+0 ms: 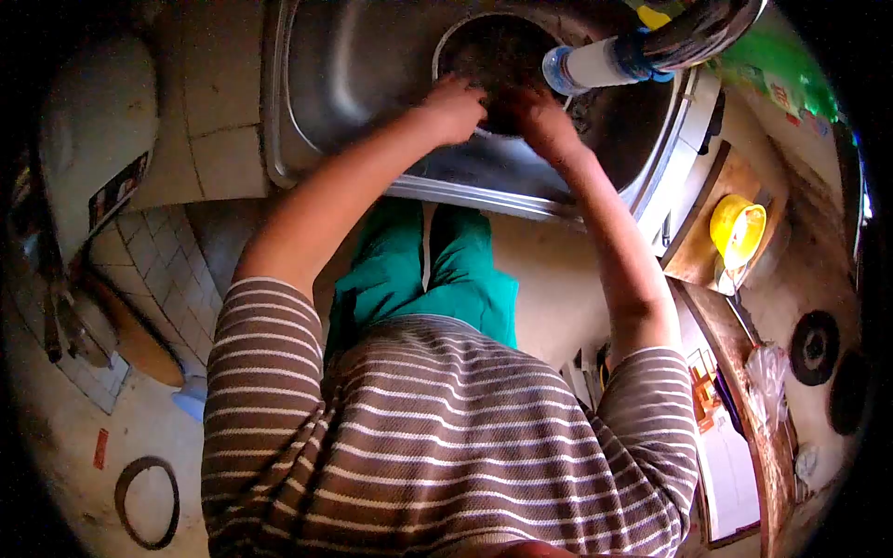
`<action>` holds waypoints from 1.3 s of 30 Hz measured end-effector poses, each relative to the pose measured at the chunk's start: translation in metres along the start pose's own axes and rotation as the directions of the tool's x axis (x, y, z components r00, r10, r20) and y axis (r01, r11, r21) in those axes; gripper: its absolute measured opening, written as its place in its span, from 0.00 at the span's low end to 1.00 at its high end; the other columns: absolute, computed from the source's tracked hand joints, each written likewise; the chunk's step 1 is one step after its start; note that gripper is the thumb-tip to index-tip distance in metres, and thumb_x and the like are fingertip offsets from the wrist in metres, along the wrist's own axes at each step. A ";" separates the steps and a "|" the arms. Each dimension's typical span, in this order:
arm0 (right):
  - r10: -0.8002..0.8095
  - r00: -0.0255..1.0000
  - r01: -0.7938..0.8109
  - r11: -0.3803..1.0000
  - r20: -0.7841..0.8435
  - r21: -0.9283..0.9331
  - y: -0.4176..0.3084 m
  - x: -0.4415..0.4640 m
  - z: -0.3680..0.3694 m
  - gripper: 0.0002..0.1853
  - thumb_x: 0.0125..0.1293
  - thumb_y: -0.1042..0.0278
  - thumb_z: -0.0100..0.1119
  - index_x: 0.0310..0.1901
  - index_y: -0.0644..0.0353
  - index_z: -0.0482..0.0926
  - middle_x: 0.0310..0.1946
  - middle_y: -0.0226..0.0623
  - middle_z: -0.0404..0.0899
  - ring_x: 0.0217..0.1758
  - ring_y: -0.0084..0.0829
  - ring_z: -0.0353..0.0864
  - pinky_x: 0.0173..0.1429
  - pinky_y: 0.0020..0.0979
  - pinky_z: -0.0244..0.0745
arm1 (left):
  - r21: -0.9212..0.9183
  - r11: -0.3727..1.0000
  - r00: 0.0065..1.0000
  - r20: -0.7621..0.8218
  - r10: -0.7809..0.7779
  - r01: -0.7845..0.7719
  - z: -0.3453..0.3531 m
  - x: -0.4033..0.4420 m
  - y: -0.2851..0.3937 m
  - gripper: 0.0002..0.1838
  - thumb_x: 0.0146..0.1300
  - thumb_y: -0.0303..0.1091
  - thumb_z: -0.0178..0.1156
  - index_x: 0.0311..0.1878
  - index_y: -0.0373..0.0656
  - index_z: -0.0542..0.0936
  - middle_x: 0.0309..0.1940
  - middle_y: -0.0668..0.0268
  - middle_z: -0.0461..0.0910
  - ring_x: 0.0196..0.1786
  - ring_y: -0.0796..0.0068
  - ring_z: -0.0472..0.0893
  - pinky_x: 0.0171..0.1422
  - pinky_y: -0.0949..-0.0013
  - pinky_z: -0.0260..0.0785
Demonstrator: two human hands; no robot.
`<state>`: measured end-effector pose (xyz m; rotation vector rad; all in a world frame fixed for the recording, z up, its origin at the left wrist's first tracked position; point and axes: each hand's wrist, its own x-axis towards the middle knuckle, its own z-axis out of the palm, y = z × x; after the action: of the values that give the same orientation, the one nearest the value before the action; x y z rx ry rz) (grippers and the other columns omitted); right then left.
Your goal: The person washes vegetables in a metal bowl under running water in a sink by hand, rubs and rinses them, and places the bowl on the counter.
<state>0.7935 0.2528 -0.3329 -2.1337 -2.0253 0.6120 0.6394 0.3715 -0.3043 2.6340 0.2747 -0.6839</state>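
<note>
A round, dark vessel with a thin pale rim [440,48] stands in the metal sink [358,56]. Its inside is too dark to make out. My left hand [456,110] is at the vessel's near left side, fingers curled inward over the rim; anything in them is hidden. Close by on the right, my right hand [547,123] dips toward the dark inside, its fingertips lost in shadow. Above that hand hangs a faucet end [595,67], a white tube with clear blue collars.
Right of the sink, a yellow container [738,231] sits on a wooden board [699,216]. A tiled counter [223,112] borders the sink's left. Lower right lies a clear plastic bag [768,377]; a dark ring [147,458] is at lower left. The faucet overhangs the right part of the sink.
</note>
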 end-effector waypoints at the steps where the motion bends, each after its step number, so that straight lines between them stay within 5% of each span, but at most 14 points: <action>1: -0.189 0.979 0.197 0.975 0.082 -0.103 -0.004 -0.007 -0.004 0.16 0.54 0.75 0.51 0.45 0.49 0.77 0.51 0.38 0.71 0.53 0.43 0.71 0.52 0.38 0.70 | 0.003 1.000 1.000 0.002 0.000 0.000 0.001 -0.003 -0.001 0.17 0.54 0.32 0.47 0.46 0.55 0.79 0.57 0.63 0.68 0.61 0.61 0.64 0.68 0.51 0.47; 5: 0.099 0.989 -0.119 0.973 0.107 0.197 -0.026 0.010 -0.031 0.16 0.55 0.75 0.50 0.46 0.50 0.76 0.52 0.39 0.70 0.52 0.47 0.70 0.50 0.42 0.70 | -0.170 0.984 0.995 -0.096 0.040 -0.056 -0.001 -0.001 0.000 0.13 0.54 0.31 0.48 0.42 0.46 0.79 0.53 0.58 0.68 0.56 0.55 0.67 0.62 0.57 0.58; 7: 0.256 0.965 -0.264 0.941 0.064 0.213 -0.025 0.018 -0.032 0.16 0.55 0.74 0.50 0.46 0.51 0.76 0.51 0.40 0.70 0.52 0.48 0.69 0.50 0.43 0.69 | -0.295 0.956 0.882 -0.450 -0.136 -0.003 0.002 0.015 -0.005 0.14 0.52 0.29 0.50 0.44 0.44 0.76 0.51 0.55 0.68 0.55 0.52 0.67 0.59 0.56 0.61; 10: 0.195 0.959 -0.184 0.980 -0.203 0.074 -0.009 0.044 -0.030 0.14 0.56 0.73 0.49 0.45 0.54 0.75 0.47 0.43 0.71 0.47 0.48 0.70 0.47 0.43 0.70 | -0.179 0.981 0.711 -0.681 -0.176 0.072 -0.012 0.036 -0.016 0.14 0.53 0.27 0.50 0.43 0.43 0.76 0.49 0.59 0.70 0.54 0.57 0.67 0.58 0.58 0.62; 13: -0.153 0.796 0.224 0.973 -0.585 0.050 -0.002 0.065 -0.036 0.14 0.55 0.73 0.49 0.46 0.59 0.73 0.43 0.45 0.71 0.45 0.48 0.71 0.45 0.42 0.70 | -0.206 0.974 0.678 -0.704 -0.214 0.093 -0.018 0.051 -0.022 0.14 0.53 0.28 0.50 0.45 0.43 0.75 0.50 0.57 0.70 0.54 0.56 0.68 0.57 0.58 0.64; 16: -0.106 0.936 0.046 0.982 -0.336 -0.181 0.019 0.071 -0.014 0.16 0.56 0.72 0.49 0.47 0.64 0.70 0.44 0.46 0.71 0.45 0.50 0.71 0.46 0.43 0.69 | -0.139 0.986 0.802 -0.576 -0.158 0.094 0.000 0.064 -0.027 0.14 0.53 0.28 0.50 0.45 0.43 0.76 0.51 0.58 0.69 0.54 0.57 0.68 0.57 0.57 0.64; 19: 0.123 0.988 -0.117 0.991 0.091 -0.071 0.038 0.064 0.004 0.16 0.58 0.71 0.47 0.48 0.66 0.69 0.45 0.50 0.71 0.45 0.52 0.71 0.46 0.44 0.69 | -0.102 0.986 0.867 -0.469 -0.167 0.135 -0.005 0.051 -0.018 0.15 0.53 0.28 0.50 0.46 0.42 0.75 0.53 0.57 0.68 0.54 0.56 0.67 0.57 0.54 0.63; 21: -0.110 0.977 0.092 0.990 -0.184 -0.106 0.031 0.049 0.012 0.21 0.57 0.64 0.53 0.52 0.63 0.68 0.45 0.54 0.70 0.45 0.53 0.71 0.47 0.44 0.70 | -0.123 0.981 0.889 -0.417 -0.187 0.149 -0.003 0.045 -0.012 0.17 0.54 0.28 0.50 0.48 0.42 0.74 0.54 0.56 0.67 0.55 0.54 0.67 0.58 0.53 0.62; 25: -0.229 0.964 0.203 0.962 -0.138 -0.182 0.004 0.029 -0.012 0.30 0.50 0.58 0.62 0.55 0.58 0.66 0.47 0.58 0.69 0.48 0.55 0.71 0.49 0.42 0.70 | -0.079 0.977 0.863 -0.459 -0.212 0.198 0.033 0.049 -0.006 0.21 0.54 0.29 0.49 0.54 0.45 0.70 0.56 0.53 0.63 0.58 0.50 0.65 0.60 0.52 0.60; 27: 0.064 0.977 -0.106 0.973 0.204 0.204 -0.012 0.023 -0.027 0.37 0.43 0.55 0.68 0.56 0.55 0.66 0.50 0.60 0.67 0.51 0.55 0.70 0.52 0.41 0.69 | -0.212 0.944 0.903 -0.298 -0.309 0.253 0.033 0.050 0.000 0.22 0.55 0.30 0.49 0.55 0.46 0.69 0.58 0.52 0.61 0.58 0.48 0.64 0.61 0.53 0.60; 28: 0.065 0.977 -0.107 0.973 0.204 0.204 -0.015 0.022 -0.020 0.37 0.43 0.55 0.68 0.56 0.55 0.66 0.50 0.60 0.67 0.51 0.55 0.70 0.52 0.41 0.69 | -0.329 0.887 0.917 -0.120 -0.381 0.326 0.029 0.049 0.004 0.23 0.55 0.31 0.49 0.57 0.46 0.68 0.60 0.52 0.59 0.59 0.47 0.63 0.61 0.53 0.60; 31: 0.290 0.944 -0.327 0.891 0.157 0.316 -0.021 0.020 0.008 0.36 0.43 0.57 0.67 0.57 0.56 0.65 0.51 0.59 0.67 0.53 0.54 0.69 0.54 0.42 0.68 | -0.600 0.690 0.796 -0.141 -0.588 0.404 0.050 0.058 0.012 0.20 0.55 0.32 0.48 0.54 0.46 0.70 0.56 0.52 0.66 0.56 0.51 0.68 0.60 0.56 0.62; 37: 0.365 0.919 -0.310 0.428 0.151 0.849 -0.016 0.017 0.032 0.24 0.55 0.63 0.56 0.55 0.57 0.66 0.49 0.40 0.72 0.48 0.38 0.74 0.50 0.36 0.71 | -0.972 0.075 0.721 0.111 -0.684 0.221 0.037 0.055 0.008 0.14 0.58 0.34 0.46 0.42 0.40 0.77 0.38 0.55 0.78 0.44 0.59 0.77 0.50 0.62 0.66; 39: 0.441 0.785 -0.371 -0.227 0.435 0.900 -0.030 0.022 -0.003 0.19 0.60 0.60 0.48 0.52 0.55 0.69 0.46 0.34 0.73 0.45 0.29 0.74 0.43 0.30 0.73 | -0.994 -0.047 0.740 0.108 -0.664 0.103 0.001 0.035 0.023 0.15 0.60 0.37 0.47 0.41 0.37 0.77 0.39 0.55 0.78 0.43 0.60 0.77 0.47 0.63 0.66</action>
<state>0.7669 0.2773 -0.3235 -1.4920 -0.0969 1.4771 0.6756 0.3532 -0.3149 1.1506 1.2299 0.1022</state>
